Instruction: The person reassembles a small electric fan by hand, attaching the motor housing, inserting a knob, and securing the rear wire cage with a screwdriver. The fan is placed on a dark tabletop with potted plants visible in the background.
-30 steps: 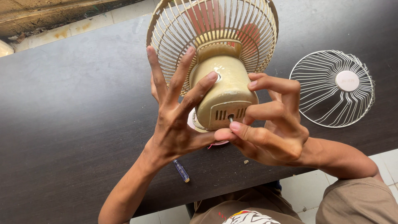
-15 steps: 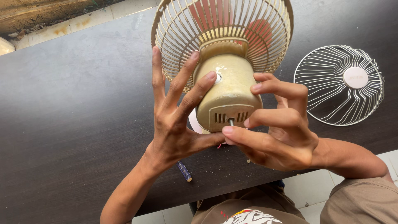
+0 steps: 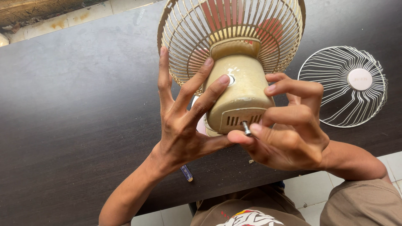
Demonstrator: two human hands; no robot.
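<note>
So the left hand was spread wide with its fingers splayed up the back of the fan's motor housing, thumb tucked under the bottom edge. Not a grip so much as a brace, and my guess is it was there to stop the fan rolling or twisting. The right hand was curled in from the other side, thumb and forefinger pinched shut on a small metal screw poking out just under the vent slots at the base of the housing, other fingers hooked loosely above it. The fan itself lay tipped on the dark worktop with its back end pointed at the person, which looked like the handy way to get at that screw. The cream rear grille was still on, working as a sort of cage, and inside it you could see the reddish blades through the wires. Off to the right, well apart from the fan, a white wire front grille lay flat on the worktop with nothing in it. A little blue pen-like thing sat near the worktop's front edge, just beside the left wrist; couldn't tell exactly what it was.
</note>
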